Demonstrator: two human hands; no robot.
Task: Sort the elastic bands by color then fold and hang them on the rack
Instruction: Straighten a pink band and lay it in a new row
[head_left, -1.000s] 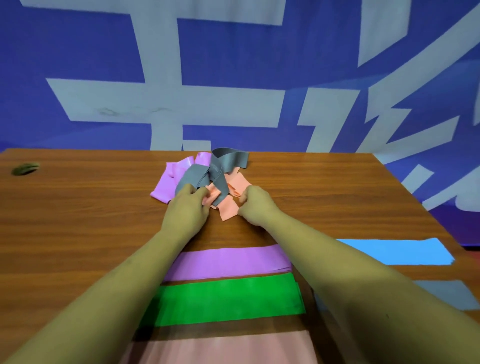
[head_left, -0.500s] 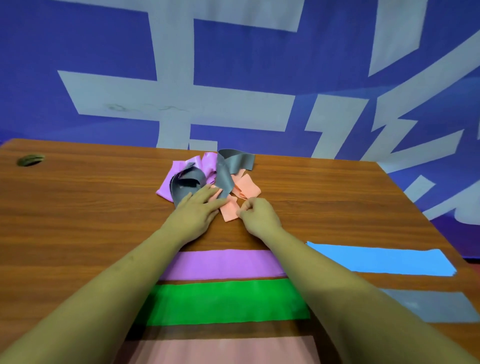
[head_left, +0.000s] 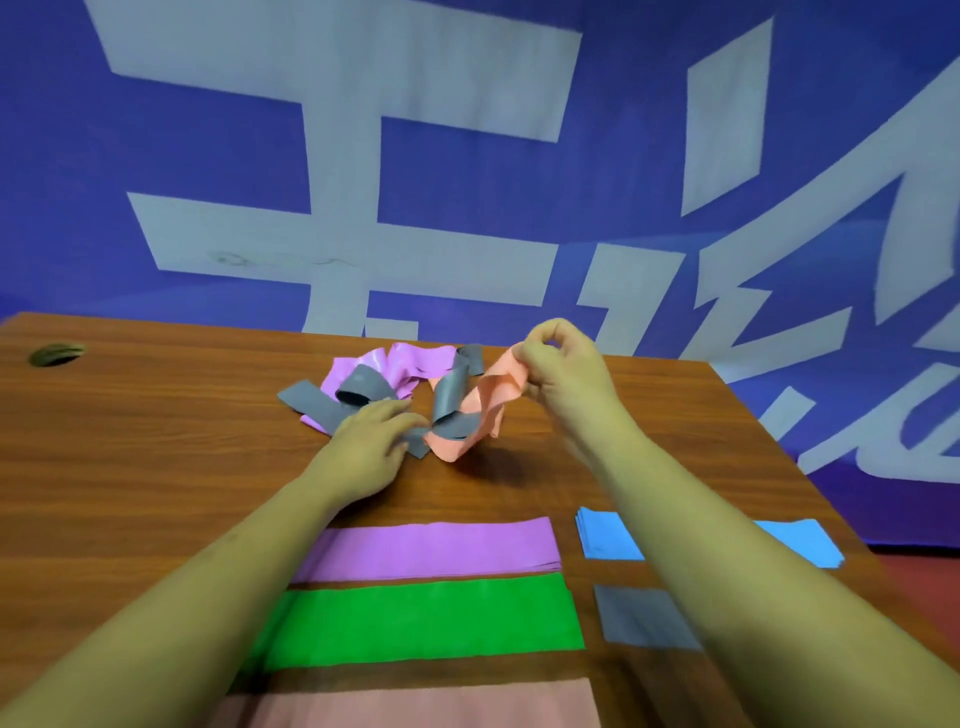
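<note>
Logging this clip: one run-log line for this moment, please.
right hand: pinching peach band, raised | left hand: flat on grey band | stage: sorting

I count five flat piles of bands in the lower half of the frame: one purple pile (head_left: 426, 551), one green pile (head_left: 426, 623), one pink pile (head_left: 415, 701), one blue pile (head_left: 608, 535), one grey pile (head_left: 639, 618). In the tangle mid-frame I make out one peach band (head_left: 488, 400), one purple band (head_left: 415, 361), and grey strips (head_left: 306, 397); whether those are one band or two I cannot tell. Two hands, left hand (head_left: 363, 452) and right hand (head_left: 561, 364); one bench (head_left: 156, 441).
</note>
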